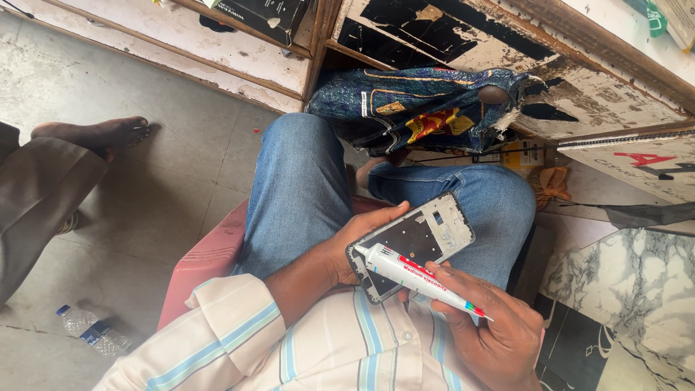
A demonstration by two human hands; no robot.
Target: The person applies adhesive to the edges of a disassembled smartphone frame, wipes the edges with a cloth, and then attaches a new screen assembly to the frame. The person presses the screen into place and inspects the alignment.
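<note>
Right hand (492, 326) is pinching a white adhesive tube (416, 279) pen-style, nozzle aimed at the phone frame (413, 242), which the left hand (362, 242) is cradling flat over the lap for support, jeans (304, 188) and cluttered shelf (579, 87) sitting beyond.

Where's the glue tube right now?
In the head view, the glue tube is lower centre, held in the right hand, its nozzle over the phone frame that the left hand holds above the lap.
</note>
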